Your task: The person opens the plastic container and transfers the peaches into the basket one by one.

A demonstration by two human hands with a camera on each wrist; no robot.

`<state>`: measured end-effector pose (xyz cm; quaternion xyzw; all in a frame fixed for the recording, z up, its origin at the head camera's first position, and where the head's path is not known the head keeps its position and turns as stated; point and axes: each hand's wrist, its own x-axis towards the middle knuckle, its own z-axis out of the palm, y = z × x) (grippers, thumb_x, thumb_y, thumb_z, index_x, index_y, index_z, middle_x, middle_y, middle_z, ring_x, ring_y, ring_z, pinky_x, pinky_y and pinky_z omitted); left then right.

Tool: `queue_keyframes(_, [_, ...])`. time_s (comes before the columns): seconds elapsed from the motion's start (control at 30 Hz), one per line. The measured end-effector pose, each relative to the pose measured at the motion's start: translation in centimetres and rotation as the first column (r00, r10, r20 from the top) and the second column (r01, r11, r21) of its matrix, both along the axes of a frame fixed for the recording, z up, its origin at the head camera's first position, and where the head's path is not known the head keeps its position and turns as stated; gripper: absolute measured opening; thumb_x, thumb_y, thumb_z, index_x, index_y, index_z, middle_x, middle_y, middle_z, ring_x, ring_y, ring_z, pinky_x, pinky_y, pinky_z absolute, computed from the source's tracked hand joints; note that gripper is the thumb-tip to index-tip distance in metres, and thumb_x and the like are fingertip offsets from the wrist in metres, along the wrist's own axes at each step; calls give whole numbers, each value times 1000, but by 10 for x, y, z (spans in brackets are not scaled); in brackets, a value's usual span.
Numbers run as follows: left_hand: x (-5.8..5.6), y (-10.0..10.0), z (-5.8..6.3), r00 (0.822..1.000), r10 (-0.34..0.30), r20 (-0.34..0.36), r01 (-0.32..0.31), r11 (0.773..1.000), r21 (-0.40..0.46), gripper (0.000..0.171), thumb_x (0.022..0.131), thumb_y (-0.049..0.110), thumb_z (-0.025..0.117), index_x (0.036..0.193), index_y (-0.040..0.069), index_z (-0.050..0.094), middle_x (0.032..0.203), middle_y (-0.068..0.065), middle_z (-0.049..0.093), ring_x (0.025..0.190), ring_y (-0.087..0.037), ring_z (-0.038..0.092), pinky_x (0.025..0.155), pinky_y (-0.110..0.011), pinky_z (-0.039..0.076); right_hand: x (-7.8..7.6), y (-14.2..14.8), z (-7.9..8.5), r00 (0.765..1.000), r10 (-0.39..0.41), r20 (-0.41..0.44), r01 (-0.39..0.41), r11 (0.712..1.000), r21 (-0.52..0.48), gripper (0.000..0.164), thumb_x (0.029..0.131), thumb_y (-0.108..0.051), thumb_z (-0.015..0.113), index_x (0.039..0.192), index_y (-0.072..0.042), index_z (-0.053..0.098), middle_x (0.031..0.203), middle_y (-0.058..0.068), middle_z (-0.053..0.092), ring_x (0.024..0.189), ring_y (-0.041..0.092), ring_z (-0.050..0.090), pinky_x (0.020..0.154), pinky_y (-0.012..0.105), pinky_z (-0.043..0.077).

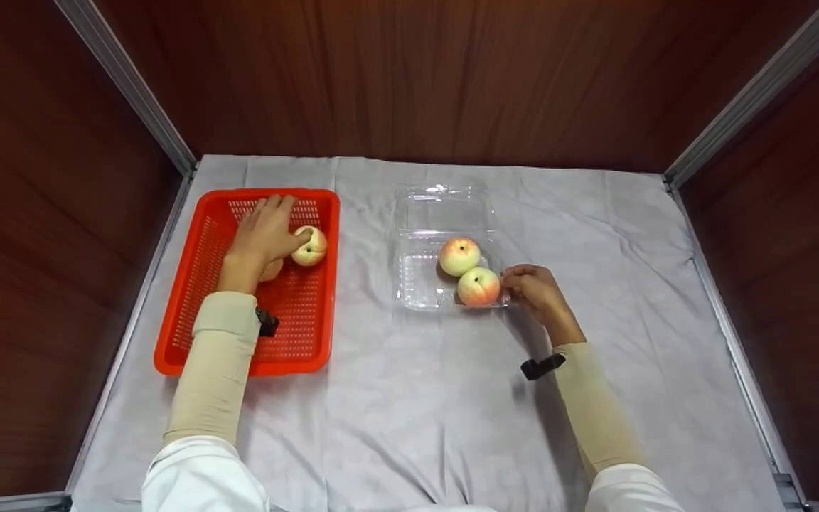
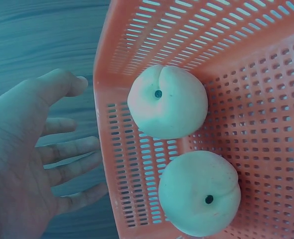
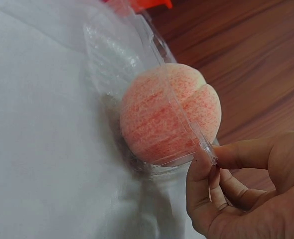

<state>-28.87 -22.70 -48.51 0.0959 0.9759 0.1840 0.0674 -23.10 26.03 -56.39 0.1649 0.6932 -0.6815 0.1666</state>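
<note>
My left hand is over the red plastic basket, fingers spread and nothing in its grasp. Two peaches lie in the basket. One peach is near the thumb, and the other peach is partly hidden under the hand in the head view. Between thumb and fingers, my right hand pinches the right rim of a clear plastic clamshell box. Inside that box, two more peaches sit close together, a rear peach and a front peach.
The box's transparent lid is folded back, away from me. A wrinkled light-grey cloth covers the table. Dark wood-grain panels with metal edge strips enclose the back and both sides.
</note>
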Motion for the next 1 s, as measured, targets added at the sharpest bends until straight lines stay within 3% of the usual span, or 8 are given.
queue_keyframes(0.37, [2,8,6,999,-28,-16,28,1000,5,74,100,36,66,160,2,39,165,-28,38,153,-49,33,124,-72,27,1,0,0,1000,3,-11,-3,1000,-12,24,97,2,63,119,11,59,79,-1,66,62,9,63,63,24,57])
queue_keyframes(1.0, [2,25,18,999,-40,-13,40,999,-17,77,101,40,65,162,4,36,167,-24,36,155,-46,32,127,-71,22,1,0,0,1000,-16,-25,16,1000,-17,16,96,4,62,111,10,59,75,-1,64,59,9,62,61,23,56])
